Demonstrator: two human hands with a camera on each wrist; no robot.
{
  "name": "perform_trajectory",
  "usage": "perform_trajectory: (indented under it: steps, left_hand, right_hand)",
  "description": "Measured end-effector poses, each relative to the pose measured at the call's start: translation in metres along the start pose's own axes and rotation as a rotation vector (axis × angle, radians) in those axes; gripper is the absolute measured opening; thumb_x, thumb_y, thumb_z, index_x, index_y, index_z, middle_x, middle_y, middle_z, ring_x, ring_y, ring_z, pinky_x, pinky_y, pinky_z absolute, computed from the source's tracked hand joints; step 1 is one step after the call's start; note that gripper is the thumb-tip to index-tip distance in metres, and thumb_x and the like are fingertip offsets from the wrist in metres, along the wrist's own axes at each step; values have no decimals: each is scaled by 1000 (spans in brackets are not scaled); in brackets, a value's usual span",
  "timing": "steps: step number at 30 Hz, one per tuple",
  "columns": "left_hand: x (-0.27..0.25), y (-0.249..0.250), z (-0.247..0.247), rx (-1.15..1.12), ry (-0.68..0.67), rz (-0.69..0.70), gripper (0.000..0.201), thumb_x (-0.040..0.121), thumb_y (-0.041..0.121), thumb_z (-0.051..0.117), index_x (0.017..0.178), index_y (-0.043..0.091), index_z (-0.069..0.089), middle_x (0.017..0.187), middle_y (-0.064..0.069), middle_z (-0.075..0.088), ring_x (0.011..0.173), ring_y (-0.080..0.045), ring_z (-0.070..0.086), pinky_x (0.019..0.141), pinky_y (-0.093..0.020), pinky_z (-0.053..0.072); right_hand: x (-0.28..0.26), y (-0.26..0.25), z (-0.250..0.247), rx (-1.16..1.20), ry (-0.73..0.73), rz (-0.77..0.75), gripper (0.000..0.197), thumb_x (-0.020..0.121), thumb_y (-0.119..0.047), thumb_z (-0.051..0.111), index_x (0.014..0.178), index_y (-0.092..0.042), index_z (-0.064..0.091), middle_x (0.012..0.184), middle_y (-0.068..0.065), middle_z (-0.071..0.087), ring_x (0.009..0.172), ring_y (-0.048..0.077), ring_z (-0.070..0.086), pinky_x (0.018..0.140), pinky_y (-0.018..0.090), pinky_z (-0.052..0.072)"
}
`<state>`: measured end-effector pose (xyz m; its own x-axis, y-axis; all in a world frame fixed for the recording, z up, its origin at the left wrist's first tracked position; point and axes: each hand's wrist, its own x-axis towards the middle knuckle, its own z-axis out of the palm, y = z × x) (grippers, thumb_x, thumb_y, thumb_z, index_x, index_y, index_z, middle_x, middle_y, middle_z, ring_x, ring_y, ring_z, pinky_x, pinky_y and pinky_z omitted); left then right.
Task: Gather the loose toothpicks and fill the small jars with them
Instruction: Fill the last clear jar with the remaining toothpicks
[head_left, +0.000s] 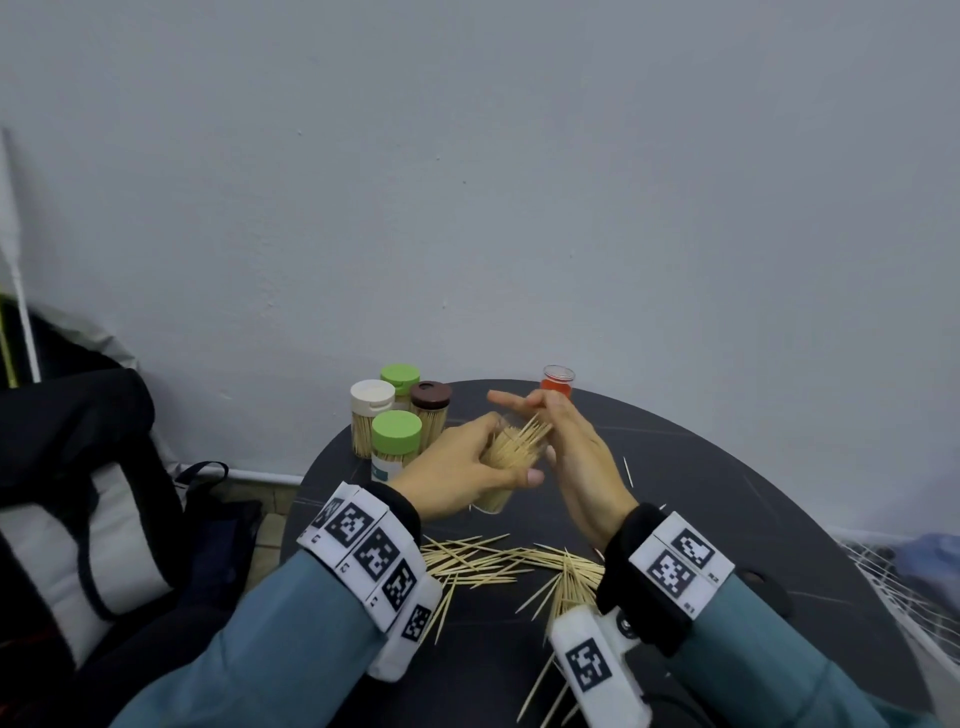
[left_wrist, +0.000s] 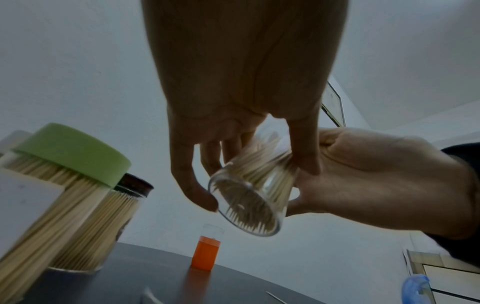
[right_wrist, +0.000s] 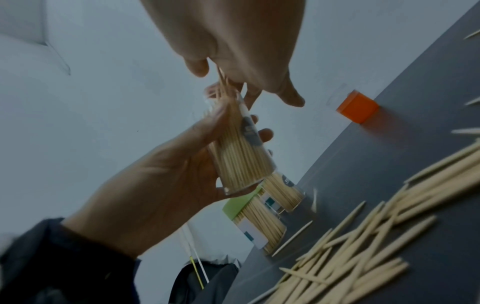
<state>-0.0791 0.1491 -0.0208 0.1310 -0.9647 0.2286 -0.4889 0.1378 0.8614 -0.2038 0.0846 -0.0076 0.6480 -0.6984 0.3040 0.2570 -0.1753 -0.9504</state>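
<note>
My left hand (head_left: 500, 451) grips a clear jar (head_left: 494, 498) packed with toothpicks and holds it tilted above the dark round table (head_left: 727, 519). The jar (left_wrist: 249, 197) has no lid, and toothpick tips stick out of its mouth. My right hand (head_left: 543, 415) pinches a few toothpicks (right_wrist: 224, 82) right at that mouth, its index finger stretched out. A pile of loose toothpicks (head_left: 498, 561) lies on the table below my wrists, also seen as loose toothpicks (right_wrist: 363, 236) in the right wrist view.
Several capped jars full of toothpicks stand at the table's back left: a green-capped one (head_left: 396, 436), a white-capped one (head_left: 372, 410), a brown-capped one (head_left: 430, 410). An orange container (head_left: 558, 382) stands behind my hands. A dark bag (head_left: 78, 467) sits left of the table.
</note>
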Motion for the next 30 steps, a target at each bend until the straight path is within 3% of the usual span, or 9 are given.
perform_trajectory:
  steps: [3,5,8,11,14,20,25,27,30]
  left_hand:
    - [0,1,2,-3,-21,1,29,80,31,73,98,22,52,88,6,59,80,-8,53,75,-26,42]
    - [0,2,2,-4,-22,12,28,80,30,73,97,25,51,91,6,60,82,-7,55,77,-26,44]
    - [-1,2,2,-2,-21,18,28,81,24,72,100,24,51,91,8,61,82,-5,57,77,-24,46]
    - [-2,1,0,17,-10,11,29,80,26,73,99,20,52,90,3,60,81,-10,55,75,-28,45]
    - [-4,1,-4,24,7,17,32,79,28,73,101,18,52,89,3,59,80,-10,54,73,-24,43]
    - [-12,1,-14,27,30,3,36,77,24,76,104,14,54,91,1,59,82,-10,55,75,-25,44]
    - [-23,0,-33,95,111,-12,28,78,23,75,85,28,49,78,13,53,63,8,48,59,-7,36]
    - [-28,-4,-44,102,167,-29,29,77,23,76,86,29,49,78,14,55,65,7,49,58,-8,36]
    - [-36,-7,-59,138,253,-52,33,76,22,76,99,19,52,81,12,55,71,1,50,59,-7,37]
  right_hand:
    - [1,2,-5,-89,17,-19,33,101,-28,28,89,-16,57,116,-2,67,118,10,55,105,35,36]
    - [0,2,-4,-156,-8,4,34,102,-23,28,104,-16,61,122,-5,62,112,1,56,96,21,44]
    - [-2,1,-1,-285,-111,100,37,102,-23,28,134,-19,47,134,-4,49,114,-4,50,88,6,41]
    - [0,-3,-3,-344,-101,190,43,101,-37,25,143,-31,34,149,-5,34,136,8,30,103,20,23]
    - [3,-7,-3,-323,-109,259,46,100,-36,28,145,-29,28,152,-5,28,140,11,22,103,24,17]
    - [8,-7,6,-383,-213,320,46,99,-33,34,143,-22,33,146,-5,36,133,7,29,98,25,17]
    - [18,-4,5,-454,-175,304,43,100,-38,30,137,-18,40,128,-3,49,123,7,40,101,27,26]
    - [19,-3,7,-692,-315,345,47,96,-34,45,137,-14,39,135,2,46,128,12,40,99,26,32]
    - [14,1,17,-1181,-733,412,88,81,-41,67,148,-15,15,154,3,19,141,18,20,115,36,21]
